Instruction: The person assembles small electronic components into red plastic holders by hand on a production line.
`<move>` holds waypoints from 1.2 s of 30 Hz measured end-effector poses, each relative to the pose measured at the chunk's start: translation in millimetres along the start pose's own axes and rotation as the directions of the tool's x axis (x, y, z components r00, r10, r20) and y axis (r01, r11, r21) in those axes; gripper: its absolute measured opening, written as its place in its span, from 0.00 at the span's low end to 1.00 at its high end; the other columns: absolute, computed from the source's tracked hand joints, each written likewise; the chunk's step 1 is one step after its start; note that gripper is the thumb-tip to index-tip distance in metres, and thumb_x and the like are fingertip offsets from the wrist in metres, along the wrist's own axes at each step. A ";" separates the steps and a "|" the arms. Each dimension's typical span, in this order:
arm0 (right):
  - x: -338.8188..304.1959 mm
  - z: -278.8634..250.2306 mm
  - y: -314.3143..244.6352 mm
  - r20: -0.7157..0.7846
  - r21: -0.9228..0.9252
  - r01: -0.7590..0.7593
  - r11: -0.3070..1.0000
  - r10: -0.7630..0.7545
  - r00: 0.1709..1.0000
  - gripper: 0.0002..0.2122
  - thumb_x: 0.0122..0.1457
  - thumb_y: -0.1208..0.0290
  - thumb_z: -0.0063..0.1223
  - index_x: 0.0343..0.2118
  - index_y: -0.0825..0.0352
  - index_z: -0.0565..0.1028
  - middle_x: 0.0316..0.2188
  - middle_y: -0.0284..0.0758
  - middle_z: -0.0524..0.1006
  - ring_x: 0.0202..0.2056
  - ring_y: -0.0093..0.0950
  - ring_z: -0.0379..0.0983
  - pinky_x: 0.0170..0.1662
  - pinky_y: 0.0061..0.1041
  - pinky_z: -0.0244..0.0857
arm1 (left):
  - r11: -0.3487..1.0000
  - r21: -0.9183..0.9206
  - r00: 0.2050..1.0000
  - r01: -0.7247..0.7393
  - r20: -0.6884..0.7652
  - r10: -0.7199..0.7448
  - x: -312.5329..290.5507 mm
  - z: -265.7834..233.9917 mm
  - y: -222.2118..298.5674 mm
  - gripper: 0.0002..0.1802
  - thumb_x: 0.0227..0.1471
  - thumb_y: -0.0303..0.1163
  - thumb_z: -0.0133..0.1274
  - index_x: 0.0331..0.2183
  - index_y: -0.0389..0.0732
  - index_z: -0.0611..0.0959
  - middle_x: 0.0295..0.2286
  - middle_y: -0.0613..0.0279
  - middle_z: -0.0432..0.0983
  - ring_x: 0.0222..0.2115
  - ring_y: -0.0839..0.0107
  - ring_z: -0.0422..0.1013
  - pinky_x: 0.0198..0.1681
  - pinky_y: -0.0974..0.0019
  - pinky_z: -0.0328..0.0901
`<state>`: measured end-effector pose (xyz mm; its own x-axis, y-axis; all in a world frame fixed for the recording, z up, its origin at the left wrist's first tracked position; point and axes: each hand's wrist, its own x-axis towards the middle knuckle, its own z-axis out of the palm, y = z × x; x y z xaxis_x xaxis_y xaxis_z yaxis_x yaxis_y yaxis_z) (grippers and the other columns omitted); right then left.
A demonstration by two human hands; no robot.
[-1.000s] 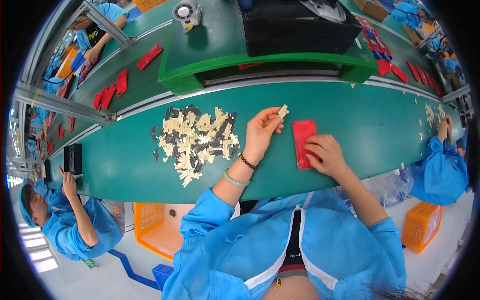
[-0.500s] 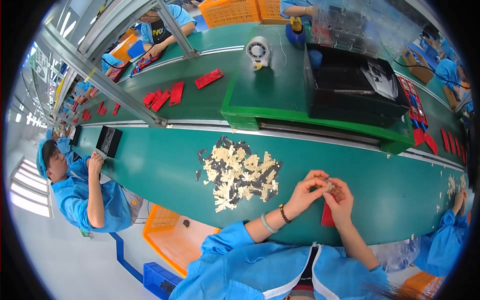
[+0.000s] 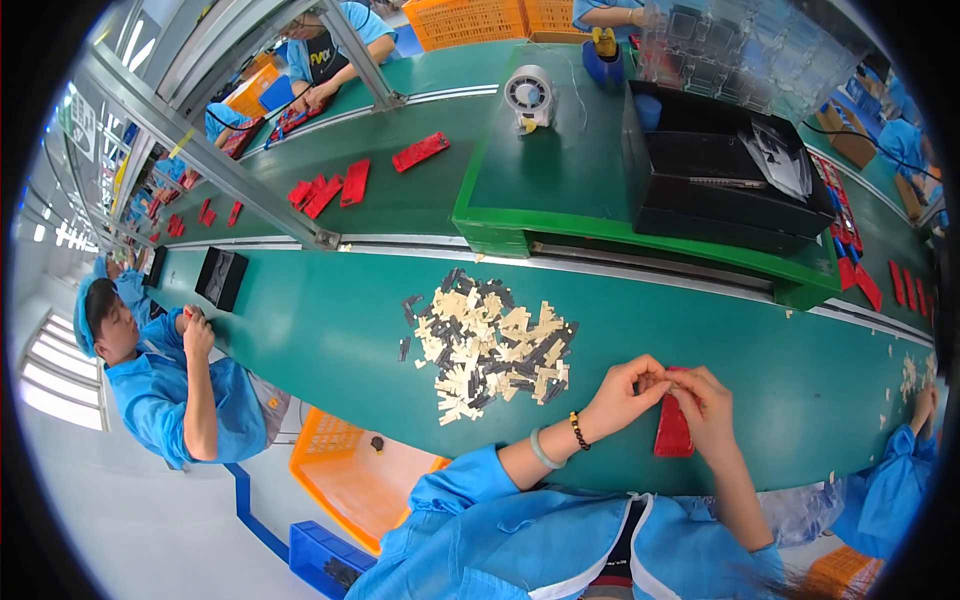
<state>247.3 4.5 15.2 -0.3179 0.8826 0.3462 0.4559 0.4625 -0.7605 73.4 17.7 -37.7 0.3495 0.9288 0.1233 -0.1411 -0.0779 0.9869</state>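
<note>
My left hand [image 3: 632, 393] is closed, its thumb and fingertips pinched at the upper end of a red flat rectangular piece [image 3: 674, 432]. Whatever sits between those fingertips is hidden or too small to name. My right hand [image 3: 708, 402] is bent around the same end of the red piece, fingers closed over it and meeting the left fingertips. The lower part of the piece shows below the fingers, close over the green table [image 3: 350, 345]. Left of my hands lies a loose pile of small cream and black strips [image 3: 490, 340].
Beyond the table, a green raised stand [image 3: 520, 190] carries a small white fan [image 3: 530, 95] and a black bin [image 3: 720, 165]. Red pieces [image 3: 420, 151] lie on a farther belt. An orange crate [image 3: 345, 490] stands below left. Co-workers sit left [image 3: 185, 390] and right [image 3: 870, 500].
My hands have moved slightly right and down. A small cream piece showed between my fingertips before and is now out of sight. More of the red piece is visible.
</note>
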 end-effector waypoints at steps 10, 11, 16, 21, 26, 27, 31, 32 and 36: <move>9.2 -11.7 -14.1 -0.034 0.035 -0.080 0.996 0.081 0.996 0.07 0.50 0.82 0.59 0.28 0.68 0.71 0.25 0.33 0.72 0.24 0.23 0.69 0.27 0.21 0.64 | 0.996 -0.072 0.998 0.049 0.039 -0.047 -5.5 1.2 5.6 0.05 0.55 0.25 0.52 0.34 0.33 0.79 0.27 0.65 0.77 0.29 0.80 0.73 0.32 0.76 0.67; 10.6 -11.6 -13.1 -0.037 0.033 -0.083 0.996 0.084 0.996 0.07 0.50 0.82 0.59 0.28 0.68 0.71 0.25 0.33 0.72 0.24 0.23 0.69 0.27 0.21 0.64 | 0.996 -0.074 0.998 0.050 0.043 -0.047 -5.0 0.0 6.7 0.05 0.55 0.25 0.52 0.34 0.33 0.79 0.27 0.65 0.77 0.29 0.80 0.73 0.32 0.76 0.67; 15.9 -6.5 -8.9 -0.133 -0.199 0.085 0.976 -0.113 0.985 0.08 0.47 0.80 0.62 0.29 0.67 0.74 0.26 0.34 0.72 0.26 0.28 0.72 0.29 0.24 0.67 | 0.969 -0.151 0.979 0.195 0.089 -0.183 -4.7 -0.6 7.7 0.06 0.57 0.25 0.51 0.36 0.34 0.79 0.29 0.65 0.78 0.32 0.79 0.74 0.36 0.76 0.68; 12.5 -2.2 -14.3 -0.118 -0.192 0.114 0.975 -0.138 0.983 0.08 0.46 0.80 0.61 0.31 0.68 0.77 0.28 0.36 0.74 0.27 0.30 0.73 0.29 0.25 0.69 | 0.959 -0.274 0.998 0.064 0.034 -0.057 -6.3 -0.1 1.5 0.05 0.56 0.25 0.52 0.35 0.35 0.80 0.33 0.64 0.76 0.31 0.82 0.70 0.34 0.79 0.65; 4.2 1.2 -8.2 -0.107 0.040 -0.013 0.999 0.017 0.994 0.02 0.52 0.83 0.55 0.29 0.71 0.77 0.28 0.37 0.76 0.27 0.24 0.74 0.27 0.21 0.68 | 0.934 0.153 0.940 -0.322 -0.062 0.335 -3.0 2.1 9.7 0.05 0.51 0.24 0.57 0.32 0.35 0.82 0.40 0.61 0.74 0.40 0.69 0.69 0.44 0.64 0.65; 0.4 2.0 -3.9 -0.107 0.043 -0.012 0.999 0.017 0.994 0.02 0.52 0.83 0.55 0.29 0.71 0.77 0.28 0.37 0.76 0.27 0.24 0.74 0.27 0.21 0.68 | 0.934 0.155 0.941 -0.321 -0.062 0.334 -1.7 2.7 14.4 0.05 0.51 0.24 0.57 0.32 0.35 0.82 0.40 0.61 0.74 0.40 0.69 0.69 0.44 0.64 0.65; -18.6 -16.2 12.1 -0.041 0.421 -0.369 0.829 0.424 0.905 0.03 0.55 0.82 0.51 0.30 0.72 0.76 0.25 0.35 0.76 0.25 0.19 0.71 0.25 0.17 0.64 | 0.851 0.127 0.858 -0.510 0.146 0.492 -7.6 6.4 39.3 0.05 0.46 0.22 0.60 0.30 0.36 0.82 0.39 0.60 0.77 0.39 0.63 0.71 0.43 0.59 0.65; -23.8 -25.8 16.7 -0.096 0.476 -0.441 0.761 0.543 0.834 0.03 0.56 0.82 0.50 0.30 0.72 0.76 0.24 0.34 0.75 0.23 0.18 0.70 0.25 0.16 0.63 | 0.845 0.041 0.824 -0.533 0.253 0.507 -12.0 6.9 48.0 0.06 0.44 0.21 0.61 0.29 0.36 0.81 0.39 0.61 0.78 0.38 0.63 0.72 0.43 0.59 0.65; -57.6 -88.5 67.5 -0.369 -0.118 -0.458 0.881 0.389 0.844 0.04 0.51 0.84 0.54 0.30 0.68 0.74 0.27 0.32 0.74 0.26 0.19 0.67 0.28 0.19 0.61 | 0.814 0.303 0.859 -0.496 0.309 0.408 -16.5 5.1 70.3 0.10 0.41 0.22 0.62 0.29 0.39 0.79 0.32 0.62 0.77 0.35 0.63 0.72 0.40 0.61 0.66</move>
<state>369.9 -7.7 -7.5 0.2155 0.9560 0.1990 0.6450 0.0137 -0.7641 62.5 -5.0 30.1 0.5288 0.6541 0.5409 -0.0072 -0.6338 0.7735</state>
